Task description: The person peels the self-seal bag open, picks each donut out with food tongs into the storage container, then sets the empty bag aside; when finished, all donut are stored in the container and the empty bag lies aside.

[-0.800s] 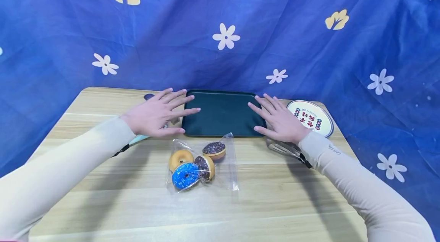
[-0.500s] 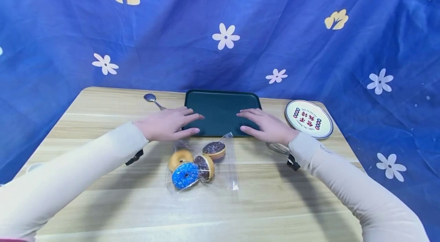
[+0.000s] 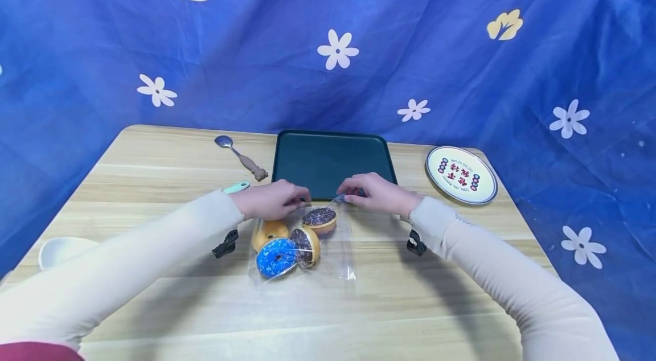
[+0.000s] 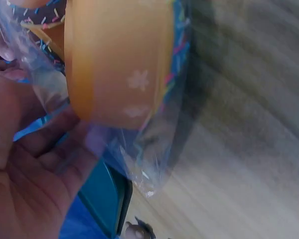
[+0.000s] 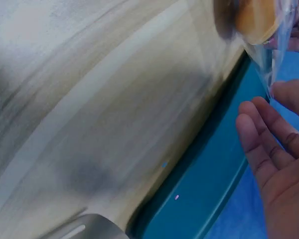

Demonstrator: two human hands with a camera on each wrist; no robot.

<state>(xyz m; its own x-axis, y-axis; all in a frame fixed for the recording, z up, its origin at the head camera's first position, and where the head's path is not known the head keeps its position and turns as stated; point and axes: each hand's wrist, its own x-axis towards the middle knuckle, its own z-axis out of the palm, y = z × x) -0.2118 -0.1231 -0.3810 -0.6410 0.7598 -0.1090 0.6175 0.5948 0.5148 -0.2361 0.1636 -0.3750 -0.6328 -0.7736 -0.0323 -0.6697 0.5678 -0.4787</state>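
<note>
A clear plastic bag with several toy doughnuts in it lies on the wooden table, in front of a dark green tray. One doughnut is blue with sprinkles; a chocolate-topped doughnut lies nearer the tray. My left hand grips the bag's far edge above the plain doughnut, its fingers curled. In the left wrist view the bag's film runs between thumb and fingers. With thumb and forefinger, my right hand pinches the bag's far right corner, drawn to a point in the right wrist view.
A spoon with an animal-shaped handle end lies left of the tray. A mint-green handle shows beside the left wrist. A white rounded piece is partly under the left sleeve. A printed plate sits at right; a blue curtain hangs behind.
Both hands, spread over the tray's two sides earlier, have come toward me and inward, fingers curling, and now hold the bag's far edge. The doughnuts have stayed in place.
</note>
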